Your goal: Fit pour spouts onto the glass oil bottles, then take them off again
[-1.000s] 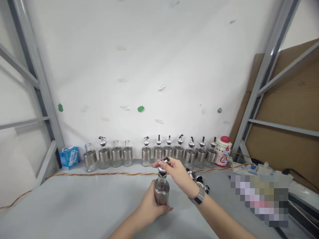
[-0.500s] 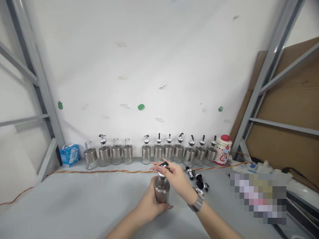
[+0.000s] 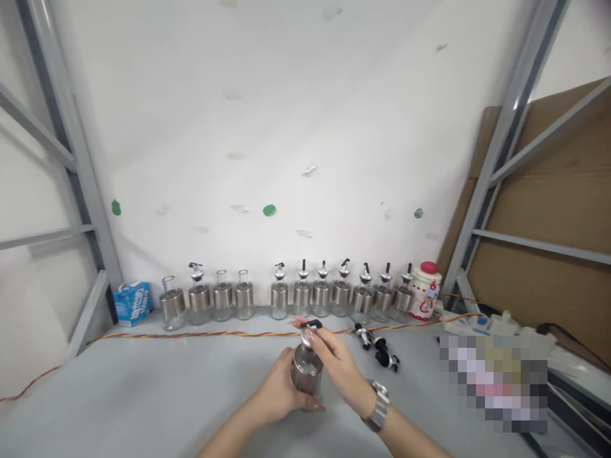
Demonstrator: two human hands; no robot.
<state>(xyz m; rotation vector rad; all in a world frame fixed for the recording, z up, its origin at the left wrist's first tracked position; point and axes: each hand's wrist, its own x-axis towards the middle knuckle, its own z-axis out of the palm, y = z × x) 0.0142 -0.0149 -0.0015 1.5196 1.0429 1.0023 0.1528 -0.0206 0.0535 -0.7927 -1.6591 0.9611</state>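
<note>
An oil bottle (image 3: 307,374) of glass with a steel sleeve stands slightly tilted in front of me. My left hand (image 3: 279,391) is wrapped round its body, thumb across the lower front. On its neck sits a silver pour spout (image 3: 306,338) with a black lever tip. My right hand (image 3: 334,359), with a watch at the wrist, grips this spout from the right, fingers curled over its top. To the right of that hand lie several loose pour spouts (image 3: 380,343) on the grey table (image 3: 143,394).
Along the wall stands a row of similar bottles (image 3: 279,298), some with spouts and some bare-necked. A blue carton (image 3: 132,304) is at the left end, a white-and-red canister (image 3: 424,291) at the right. A twisted cord (image 3: 191,334) crosses the table. Metal posts frame both sides.
The bottle and both hands have shifted slightly left and down in view. The right fingers have closed further round the spout, whose black lever now points more sideways.
</note>
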